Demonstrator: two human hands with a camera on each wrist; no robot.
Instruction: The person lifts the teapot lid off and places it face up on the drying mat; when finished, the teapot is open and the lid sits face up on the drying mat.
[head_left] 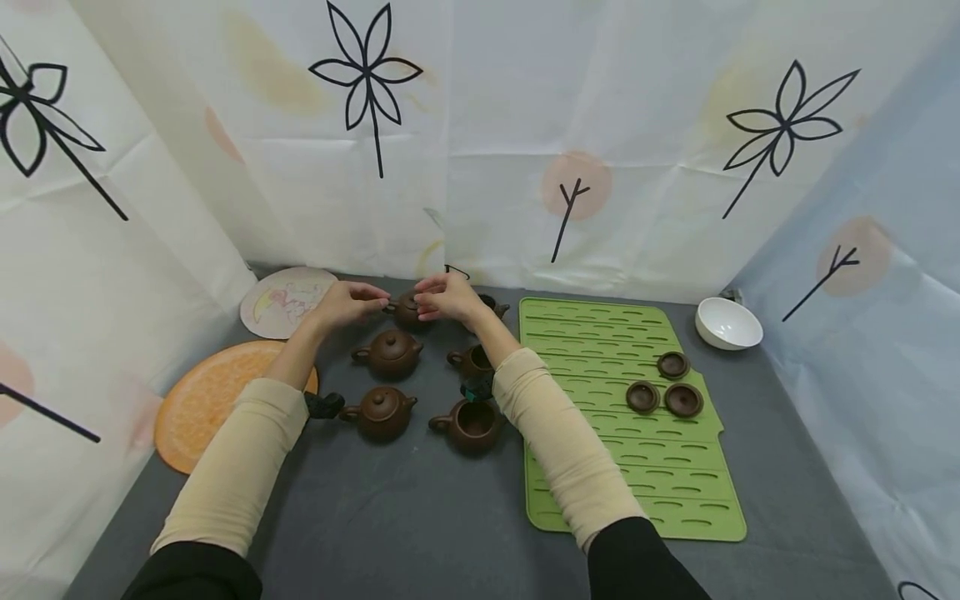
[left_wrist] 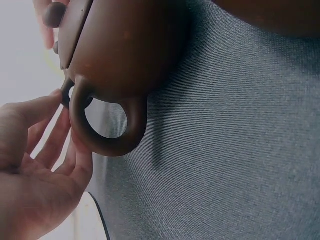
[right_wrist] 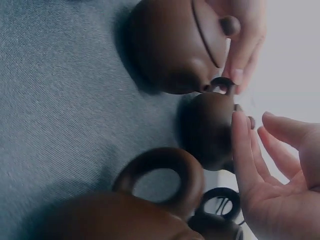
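Observation:
Both hands reach to a small brown far teapot (head_left: pixel 407 311) at the back of a cluster of teapots. My left hand (head_left: pixel 371 298) comes from the left, and its thumb and fingertips (left_wrist: pixel 50 102) pinch the pot's dark handle (left_wrist: pixel 65 95). From the right, my right hand (head_left: pixel 427 302) has its index finger (right_wrist: pixel 240 145) and thumb at the lid knob on top of the far teapot (right_wrist: pixel 207 132). A lidded teapot (head_left: pixel 390 352) stands just in front and fills the left wrist view (left_wrist: pixel 125 50).
More brown teapots stand nearer, one lidded (head_left: pixel 381 412) and two without lids (head_left: pixel 472 425) (head_left: pixel 472 361). Three loose lids (head_left: pixel 642 397) lie on a green mat (head_left: pixel 600 467). A white bowl (head_left: pixel 727 323) sits at the back right and an orange plate (head_left: pixel 217 400) at the left.

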